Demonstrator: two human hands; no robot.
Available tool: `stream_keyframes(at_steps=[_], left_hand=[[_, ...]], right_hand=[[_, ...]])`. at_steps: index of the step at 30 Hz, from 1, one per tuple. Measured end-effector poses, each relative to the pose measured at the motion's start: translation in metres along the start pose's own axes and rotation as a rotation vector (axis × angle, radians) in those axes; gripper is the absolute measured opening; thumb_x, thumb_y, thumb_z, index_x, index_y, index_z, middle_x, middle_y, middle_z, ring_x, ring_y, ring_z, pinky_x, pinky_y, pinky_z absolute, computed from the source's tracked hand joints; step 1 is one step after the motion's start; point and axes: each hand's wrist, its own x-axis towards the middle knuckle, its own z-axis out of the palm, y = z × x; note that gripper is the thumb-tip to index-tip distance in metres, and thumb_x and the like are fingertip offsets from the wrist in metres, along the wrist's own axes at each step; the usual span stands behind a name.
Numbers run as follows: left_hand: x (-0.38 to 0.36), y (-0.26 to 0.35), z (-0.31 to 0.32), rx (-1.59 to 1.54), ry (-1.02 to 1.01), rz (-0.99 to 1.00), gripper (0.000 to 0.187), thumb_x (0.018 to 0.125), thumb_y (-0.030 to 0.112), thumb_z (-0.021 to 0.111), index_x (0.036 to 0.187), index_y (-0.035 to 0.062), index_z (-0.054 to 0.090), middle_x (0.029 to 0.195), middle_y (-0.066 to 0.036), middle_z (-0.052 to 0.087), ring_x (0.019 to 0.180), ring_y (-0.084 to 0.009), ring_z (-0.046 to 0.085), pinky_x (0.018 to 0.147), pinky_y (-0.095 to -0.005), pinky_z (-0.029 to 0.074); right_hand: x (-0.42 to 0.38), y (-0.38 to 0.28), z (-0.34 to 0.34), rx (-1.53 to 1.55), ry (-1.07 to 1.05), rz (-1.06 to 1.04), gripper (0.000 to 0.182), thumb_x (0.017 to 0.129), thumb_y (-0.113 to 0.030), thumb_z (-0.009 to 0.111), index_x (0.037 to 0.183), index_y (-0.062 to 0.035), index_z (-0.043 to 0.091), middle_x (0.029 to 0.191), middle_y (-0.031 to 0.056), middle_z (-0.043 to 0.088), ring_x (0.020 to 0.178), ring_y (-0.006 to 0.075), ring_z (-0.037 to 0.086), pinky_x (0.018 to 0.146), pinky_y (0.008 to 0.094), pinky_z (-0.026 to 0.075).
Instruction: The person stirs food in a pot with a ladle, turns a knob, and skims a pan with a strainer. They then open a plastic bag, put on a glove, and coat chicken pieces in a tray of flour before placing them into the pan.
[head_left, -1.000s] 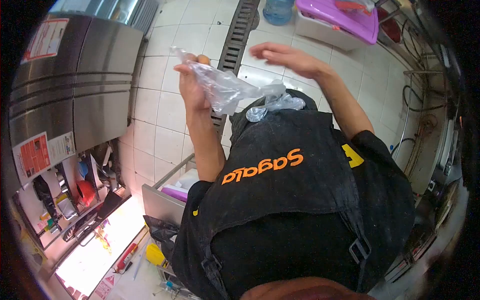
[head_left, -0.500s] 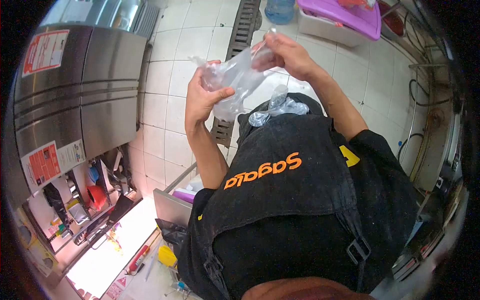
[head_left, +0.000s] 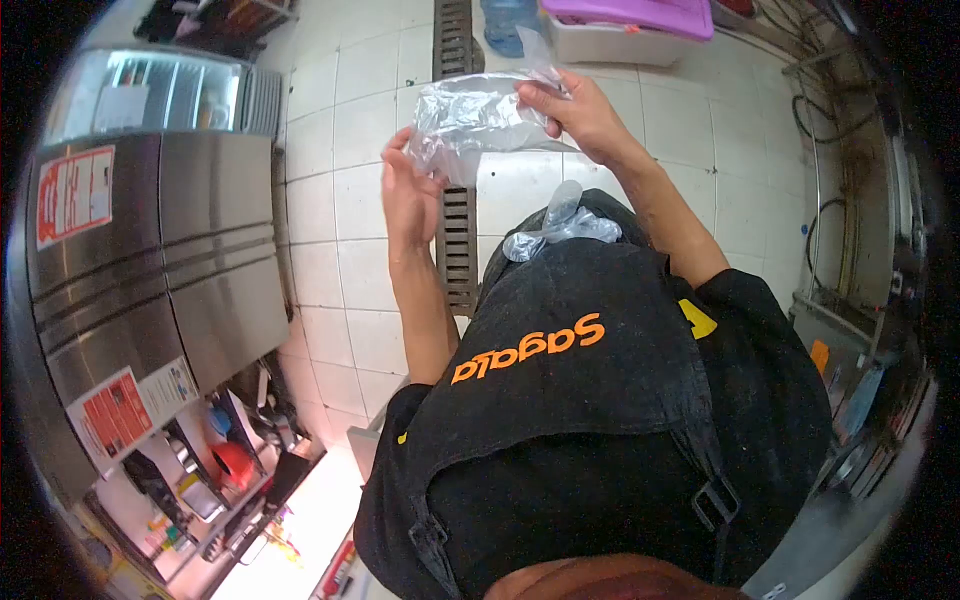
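Note:
A clear plastic bag [head_left: 470, 110] is stretched sideways in front of me, above the tiled floor. My right hand [head_left: 582, 112] pinches its right end between thumb and fingers, and a loose corner sticks up past the grip. At the bag's lower left end, my left hand [head_left: 411, 195] has its fingers curled on the film; some fingertips are hidden by it. More crumpled clear plastic [head_left: 565, 232] hangs at the waist of my black apron [head_left: 560, 370], below both hands.
A floor drain grate [head_left: 457, 240] runs beneath the bag. A blue water bottle [head_left: 511, 25] and a white bin with a purple lid [head_left: 630, 40] stand ahead. Steel refrigerator doors [head_left: 220, 190] line the left, with shelves of utensils [head_left: 225, 465] nearby. Metal racks are at right.
The bag has gone from bunched and hanging to spread out lengthwise. My left hand has moved up slightly, turning its palm. The camera view has shifted, so the surroundings sit differently.

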Motion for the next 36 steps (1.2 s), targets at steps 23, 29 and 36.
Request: stream_keyframes(at_steps=[23, 29, 36], left_hand=[[0.129, -0.092, 0.031, 0.666, -0.721, -0.279, 0.020, 0.085, 0.028, 0.054, 0.084, 0.0084, 0.050, 0.075, 0.003, 0.048, 0.068, -0.0073, 0.043, 0.062, -0.0214, 0.036], [0.102, -0.142, 0.036, 0.413, -0.901, -0.704, 0.031, 0.087, 0.028, 0.051, 0.104, 0.0017, 0.051, 0.095, -0.007, 0.060, 0.082, -0.0142, 0.059, 0.072, -0.0280, 0.049], [0.076, -0.134, 0.043, 0.364, -0.980, -0.787, 0.033, 0.086, 0.021, 0.053, 0.110, -0.0007, 0.049, 0.098, -0.009, 0.059, 0.084, -0.0170, 0.059, 0.074, -0.0286, 0.049]], right_hand=[[-0.040, 0.066, -0.064, -0.127, 0.900, 0.187, 0.025, 0.081, -0.024, 0.058, 0.094, -0.0032, 0.056, 0.064, -0.0009, 0.052, 0.054, 0.0064, 0.046, 0.047, 0.0234, 0.038], [-0.101, 0.085, -0.055, -0.255, 1.033, 0.145, 0.015, 0.074, -0.008, 0.058, 0.085, 0.0003, 0.055, 0.067, 0.0064, 0.057, 0.054, 0.0119, 0.053, 0.048, 0.0260, 0.043], [-0.134, 0.080, -0.040, -0.333, 1.132, 0.116, 0.016, 0.073, -0.009, 0.055, 0.084, 0.0025, 0.053, 0.067, 0.0104, 0.058, 0.055, 0.0162, 0.058, 0.051, 0.0293, 0.045]])
